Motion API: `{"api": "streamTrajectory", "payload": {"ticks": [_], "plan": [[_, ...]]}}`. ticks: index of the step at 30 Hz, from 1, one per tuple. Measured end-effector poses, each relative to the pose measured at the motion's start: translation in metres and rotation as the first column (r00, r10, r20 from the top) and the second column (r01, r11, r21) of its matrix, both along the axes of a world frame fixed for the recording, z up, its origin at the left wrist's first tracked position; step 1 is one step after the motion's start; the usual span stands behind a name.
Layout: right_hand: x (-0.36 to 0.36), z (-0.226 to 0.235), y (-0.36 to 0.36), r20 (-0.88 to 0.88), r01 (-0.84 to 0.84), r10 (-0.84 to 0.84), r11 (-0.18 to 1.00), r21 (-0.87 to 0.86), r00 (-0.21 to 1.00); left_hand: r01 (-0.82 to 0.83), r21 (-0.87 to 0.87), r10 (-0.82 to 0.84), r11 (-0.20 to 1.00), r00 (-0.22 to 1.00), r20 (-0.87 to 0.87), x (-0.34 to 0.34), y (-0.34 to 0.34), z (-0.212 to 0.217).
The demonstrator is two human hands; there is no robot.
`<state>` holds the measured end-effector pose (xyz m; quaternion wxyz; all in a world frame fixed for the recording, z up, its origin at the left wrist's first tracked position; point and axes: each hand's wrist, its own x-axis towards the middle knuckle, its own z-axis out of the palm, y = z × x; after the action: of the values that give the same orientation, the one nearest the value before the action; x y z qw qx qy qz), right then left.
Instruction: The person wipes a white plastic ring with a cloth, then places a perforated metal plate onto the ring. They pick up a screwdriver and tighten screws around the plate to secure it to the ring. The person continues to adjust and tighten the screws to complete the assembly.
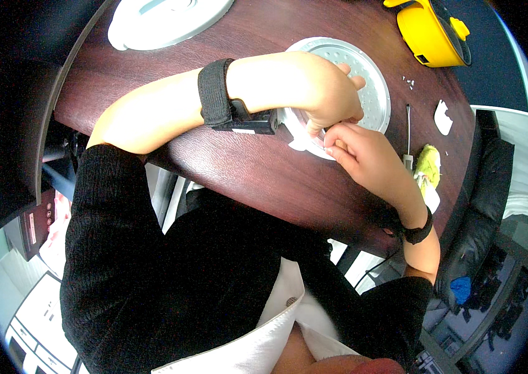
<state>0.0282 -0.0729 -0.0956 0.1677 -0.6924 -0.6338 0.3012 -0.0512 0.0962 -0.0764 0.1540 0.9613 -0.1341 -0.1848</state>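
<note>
A round silvery disc [373, 78] with dimples or holes lies on the dark reddish table, partly covered by my hands. My left hand [336, 96] reaches over it from the left, back of the hand up, its thumb and forefinger bent down and two other fingers lifted. My right hand [364, 153] is closed at the disc's near rim, thumb against curled forefinger, close below my left thumb. Whatever sits between the fingers of either hand is hidden. A small white piece [301, 144] shows beside the disc's near left rim.
A white round lid-like part [170, 28] lies at the far left. Toward the right are a thin screwdriver [408, 134], a yellow-green cloth-like item [427, 167], a white fragment [443, 118] and small crumbs [408, 81]. A yellow container [429, 37] stands at the far right.
</note>
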Motion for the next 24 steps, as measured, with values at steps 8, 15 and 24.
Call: {"api": "streamTrajectory", "payload": {"ticks": [8,15,24], "plan": [[-0.001,-0.0008,-0.0019,-0.005,-0.004,0.004,1.0,0.027,1.0,0.029,0.014,-0.029,0.999,0.999,0.014,0.0008,0.0012,-0.0019],[-0.0042,-0.0049,-0.007,0.13,-0.036,0.021,0.993,0.109,0.991,0.017,0.011,-0.017,1.0,1.0,0.021,-0.0001,0.0008,-0.0017],[-0.006,-0.0056,-0.0102,0.279,-0.153,0.097,0.97,0.189,0.955,0.001,0.034,-0.002,0.999,0.999,0.036,-0.0014,-0.0016,-0.0012]]}}
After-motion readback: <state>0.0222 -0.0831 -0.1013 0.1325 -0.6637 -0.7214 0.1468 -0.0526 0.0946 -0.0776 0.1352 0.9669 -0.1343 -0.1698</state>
